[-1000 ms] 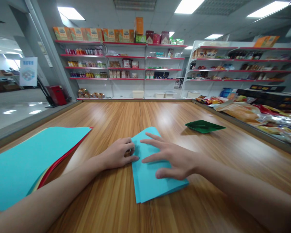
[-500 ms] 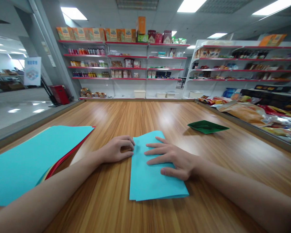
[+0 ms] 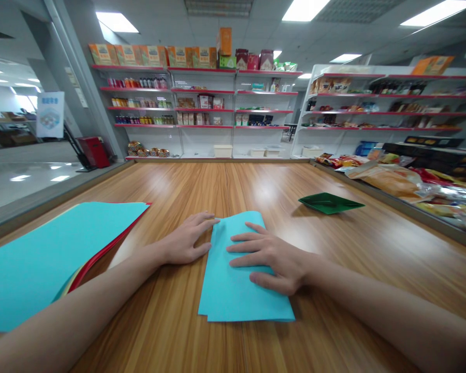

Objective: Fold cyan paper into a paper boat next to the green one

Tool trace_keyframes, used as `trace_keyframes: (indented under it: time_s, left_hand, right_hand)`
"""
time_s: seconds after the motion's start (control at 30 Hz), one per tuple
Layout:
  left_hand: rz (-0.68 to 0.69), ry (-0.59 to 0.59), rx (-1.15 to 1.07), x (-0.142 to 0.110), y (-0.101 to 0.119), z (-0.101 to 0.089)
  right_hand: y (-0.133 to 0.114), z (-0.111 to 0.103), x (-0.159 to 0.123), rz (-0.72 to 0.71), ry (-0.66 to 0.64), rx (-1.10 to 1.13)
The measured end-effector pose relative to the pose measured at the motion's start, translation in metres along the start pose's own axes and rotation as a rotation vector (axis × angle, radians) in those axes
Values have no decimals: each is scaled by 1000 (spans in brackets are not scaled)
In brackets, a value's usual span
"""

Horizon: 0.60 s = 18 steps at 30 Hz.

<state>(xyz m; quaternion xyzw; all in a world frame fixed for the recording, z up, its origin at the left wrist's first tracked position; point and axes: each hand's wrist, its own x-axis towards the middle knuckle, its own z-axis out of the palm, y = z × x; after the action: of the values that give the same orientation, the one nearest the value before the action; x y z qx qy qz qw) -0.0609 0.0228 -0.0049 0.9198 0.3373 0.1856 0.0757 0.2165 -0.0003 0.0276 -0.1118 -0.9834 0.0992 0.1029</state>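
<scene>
one folded blue paper, smooth and matte, lies on the worktop at the middle, roughly oblong, its layers slightly offset at the near left corner. the right hand rests over it, fingers spread wide and gripping nothing, hiding part of its right side. the left hand is loosely open at its far left edge, forefinger reaching the paper, thumb near the border.

the worktop is glossy, striped wood grain. to the left lies one stack of sheets, blue on top with cream and red edges beneath; the left forearm crosses its near corner. one green boat-like shape, pointed at both ends, sits well apart, far right. beyond the right border are crinkled, shiny packets; behind, five orange boxes stand in a row atop red-edged shelves.
</scene>
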Motion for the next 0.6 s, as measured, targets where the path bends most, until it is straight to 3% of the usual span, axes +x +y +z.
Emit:
trace_keyframes:
  time_s: [0.17,0.6]
  left_hand:
    - [-52,-153,109,-1,3,1]
    - [-70,-112,141,-2,9,2]
  right_hand:
    - [2,-2,1,-19,-12,10]
    - [1,0,-1,76,6,20]
